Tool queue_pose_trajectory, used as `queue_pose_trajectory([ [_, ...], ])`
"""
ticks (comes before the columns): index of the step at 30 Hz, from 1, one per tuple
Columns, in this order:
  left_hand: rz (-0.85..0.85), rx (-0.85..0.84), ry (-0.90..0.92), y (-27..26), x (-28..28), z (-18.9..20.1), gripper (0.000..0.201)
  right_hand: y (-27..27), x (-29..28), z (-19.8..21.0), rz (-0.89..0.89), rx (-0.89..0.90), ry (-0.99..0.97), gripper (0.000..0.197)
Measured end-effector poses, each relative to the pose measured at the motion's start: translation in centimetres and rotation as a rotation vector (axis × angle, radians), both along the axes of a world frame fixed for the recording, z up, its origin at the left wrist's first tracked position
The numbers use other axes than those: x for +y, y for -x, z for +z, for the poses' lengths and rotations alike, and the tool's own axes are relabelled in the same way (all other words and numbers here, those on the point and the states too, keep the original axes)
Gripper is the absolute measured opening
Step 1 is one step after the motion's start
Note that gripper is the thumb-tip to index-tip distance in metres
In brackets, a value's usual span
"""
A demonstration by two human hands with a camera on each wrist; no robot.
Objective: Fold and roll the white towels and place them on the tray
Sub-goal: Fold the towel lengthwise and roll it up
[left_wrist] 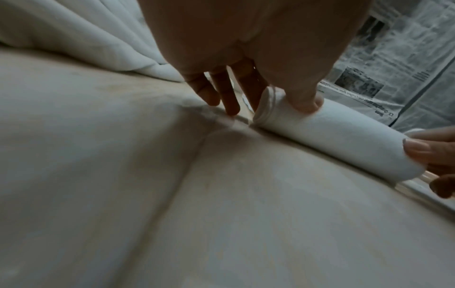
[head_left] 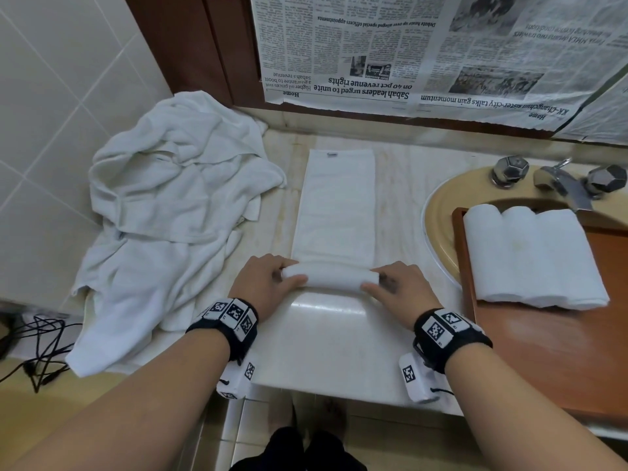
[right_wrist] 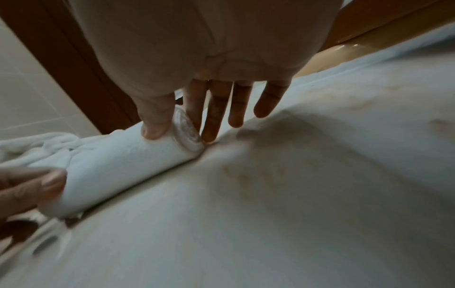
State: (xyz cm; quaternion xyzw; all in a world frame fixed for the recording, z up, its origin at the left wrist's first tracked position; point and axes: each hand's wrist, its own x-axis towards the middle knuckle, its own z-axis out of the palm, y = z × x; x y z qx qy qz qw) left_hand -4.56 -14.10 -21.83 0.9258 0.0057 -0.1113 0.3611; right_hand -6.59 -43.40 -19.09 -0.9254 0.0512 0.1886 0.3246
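A white towel (head_left: 336, 205) lies as a long folded strip on the marble counter (head_left: 326, 345). Its near end is wound into a tight roll (head_left: 331, 278) (left_wrist: 332, 140) (right_wrist: 118, 165). My left hand (head_left: 268, 283) (left_wrist: 283, 101) grips the roll's left end, thumb on top and forefinger behind; the other fingers touch the counter. My right hand (head_left: 397, 283) (right_wrist: 176, 124) grips the right end the same way. Three rolled white towels (head_left: 530, 256) lie side by side on the brown wooden tray (head_left: 543, 351) at the right.
A heap of crumpled white towels (head_left: 170, 215) covers the counter's left side. The tray rests across a beige sink (head_left: 438, 215) with a chrome tap (head_left: 560, 185). Newspaper (head_left: 407, 45) covers the wall behind. Black cables (head_left: 37, 341) lie at the far left.
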Motion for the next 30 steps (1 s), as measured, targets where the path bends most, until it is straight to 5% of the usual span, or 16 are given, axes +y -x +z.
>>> queue_pose_trajectory([
  [4, 0.098, 0.086, 0.000, -0.7, -0.7, 0.7, 0.026, -1.5, -0.2, 0.2, -0.087, 0.083, -0.124, 0.046],
  [9, 0.190, 0.152, -0.044, -2.0, -1.4, 1.2, 0.047, -2.7, -0.2, 0.2, -0.204, 0.137, -0.185, 0.053],
  [13, 0.248, 0.175, -0.079, -2.8, -2.0, 1.4, 0.055, -2.9, 0.0, 0.2, -0.254, 0.125, -0.189, 0.040],
  [25, 0.189, -0.044, 0.042, -2.7, -2.3, 1.8, 0.024, -1.6, 1.4, 0.1, -0.307, -0.078, -0.211, 0.013],
  [30, 0.057, -0.024, -0.016, -1.2, -1.6, 1.5, 0.045, -0.2, 1.3, 0.1, -0.213, -0.087, -0.096, 0.043],
])
